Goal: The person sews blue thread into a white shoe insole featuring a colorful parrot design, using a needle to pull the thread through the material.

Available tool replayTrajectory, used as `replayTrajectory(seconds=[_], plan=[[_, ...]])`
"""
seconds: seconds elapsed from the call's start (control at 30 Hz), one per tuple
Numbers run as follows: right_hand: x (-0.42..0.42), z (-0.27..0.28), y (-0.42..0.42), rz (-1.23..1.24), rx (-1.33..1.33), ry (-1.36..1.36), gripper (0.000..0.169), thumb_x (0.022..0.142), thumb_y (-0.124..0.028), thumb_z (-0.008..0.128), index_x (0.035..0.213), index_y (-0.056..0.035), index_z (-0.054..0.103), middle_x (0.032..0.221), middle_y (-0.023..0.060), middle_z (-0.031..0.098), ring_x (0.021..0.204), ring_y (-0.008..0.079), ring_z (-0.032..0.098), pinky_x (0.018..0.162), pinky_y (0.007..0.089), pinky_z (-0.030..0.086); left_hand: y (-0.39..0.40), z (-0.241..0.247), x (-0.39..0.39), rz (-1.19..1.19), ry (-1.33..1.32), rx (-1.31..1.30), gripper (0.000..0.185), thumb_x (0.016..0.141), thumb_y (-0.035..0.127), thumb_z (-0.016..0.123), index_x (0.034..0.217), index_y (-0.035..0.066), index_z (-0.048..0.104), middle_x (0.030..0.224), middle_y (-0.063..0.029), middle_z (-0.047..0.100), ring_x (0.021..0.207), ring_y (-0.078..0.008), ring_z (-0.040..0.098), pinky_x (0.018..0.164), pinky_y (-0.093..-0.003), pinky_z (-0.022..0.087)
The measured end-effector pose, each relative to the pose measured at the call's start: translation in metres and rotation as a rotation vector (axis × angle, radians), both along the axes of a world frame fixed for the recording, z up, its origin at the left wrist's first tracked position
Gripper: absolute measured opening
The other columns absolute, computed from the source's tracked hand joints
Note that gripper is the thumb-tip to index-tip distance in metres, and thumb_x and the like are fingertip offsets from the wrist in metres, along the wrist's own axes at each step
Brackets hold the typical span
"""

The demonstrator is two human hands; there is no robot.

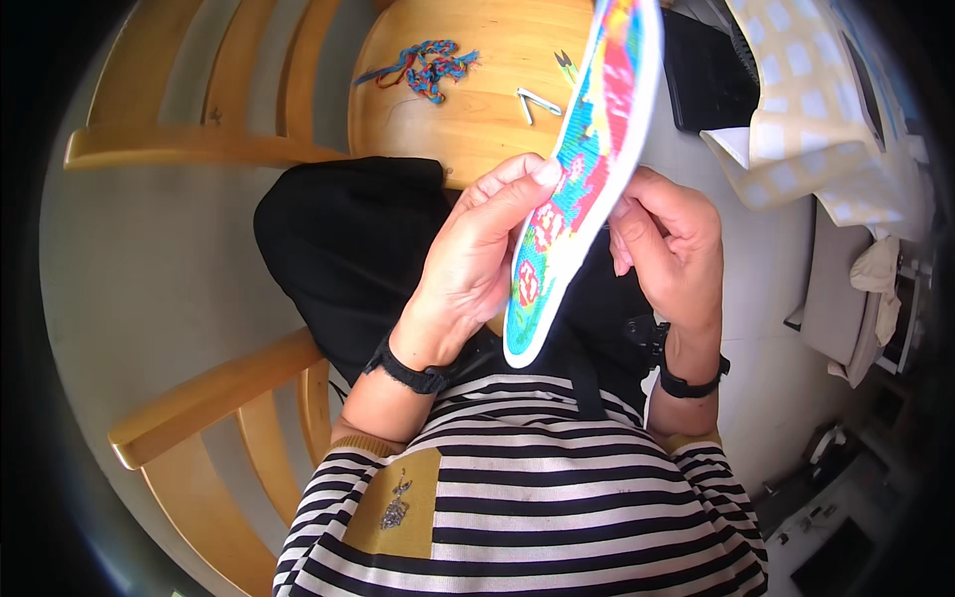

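Note:
A long embroidered insole (574, 201) with a white border and a turquoise, red and yellow stitched pattern stands tilted in front of me. My left hand (485, 231) grips its left edge, with the thumb on the stitched face. At the right edge is my right hand (660, 239), its thumb and index finger pinched together and the fingertips partly behind the insole. Whether those fingers hold a needle or thread cannot be seen. The insole's upper end runs out of the picture at the top.
Beyond my knees, a rounded wooden surface (485, 142) bears braided multicoloured thread (429, 71), a metal nail clipper (539, 104) and thread snips (567, 66). Slatted wooden chairs (216, 395) stand on the left. A checked cloth (806, 142) hangs at right, beside a black object (705, 74).

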State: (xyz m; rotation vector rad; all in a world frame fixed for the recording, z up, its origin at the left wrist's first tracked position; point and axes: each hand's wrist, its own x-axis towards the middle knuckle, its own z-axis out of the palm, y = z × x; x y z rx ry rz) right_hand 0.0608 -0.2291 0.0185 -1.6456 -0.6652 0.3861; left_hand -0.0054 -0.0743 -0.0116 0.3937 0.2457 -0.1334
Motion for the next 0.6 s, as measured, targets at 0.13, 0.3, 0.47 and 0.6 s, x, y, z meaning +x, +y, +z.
replayTrajectory(seconds=[0.13, 0.3, 0.47, 0.6], plan=[[-0.006, -0.019, -0.005, -0.050, 0.125, 0.269, 0.015, 0.087, 0.006, 0.047, 0.095, 0.0030, 0.060, 0.070, 0.0032, 0.061, 0.050, 0.0059, 0.051, 0.045, 0.0195, 0.039, -0.009, 0.005, -0.001, 0.073, -0.008, 0.303, 0.014, 0.093, 0.014, 0.055, 0.087, 0.001, 0.059, 0.081, -0.0064, 0.067, 0.068, -0.0064, 0.062, 0.064, -0.0202, 0.050], [-0.001, -0.046, -0.005, -0.092, 0.153, 0.103, 0.016, 0.084, 0.006, 0.053, 0.097, 0.0029, 0.062, 0.091, 0.0088, 0.067, 0.080, 0.0146, 0.064, 0.069, 0.0272, 0.051, -0.013, 0.004, -0.003, 0.094, -0.013, 0.501, 0.016, 0.094, 0.013, 0.052, 0.087, 0.000, 0.058, 0.083, -0.0058, 0.066, 0.070, -0.0059, 0.061, 0.066, -0.0197, 0.049], [0.002, -0.055, -0.006, -0.062, 0.167, 0.099, 0.016, 0.085, 0.002, 0.056, 0.100, 0.0041, 0.062, 0.095, 0.0098, 0.068, 0.084, 0.0169, 0.065, 0.074, 0.0282, 0.051, -0.011, 0.002, -0.007, 0.092, -0.058, 0.682, 0.012, 0.090, 0.011, 0.059, 0.088, -0.001, 0.058, 0.075, 0.0002, 0.061, 0.067, -0.0015, 0.054, 0.062, -0.0174, 0.044], [0.000, -0.054, -0.004, -0.053, 0.162, 0.091, 0.017, 0.085, 0.004, 0.054, 0.101, 0.0034, 0.061, 0.095, 0.0090, 0.067, 0.086, 0.0167, 0.063, 0.076, 0.0291, 0.051, -0.010, -0.003, -0.005, 0.089, -0.074, 0.722, 0.012, 0.089, 0.011, 0.061, 0.087, -0.001, 0.058, 0.074, 0.0006, 0.061, 0.067, -0.0011, 0.054, 0.062, -0.0175, 0.044]])
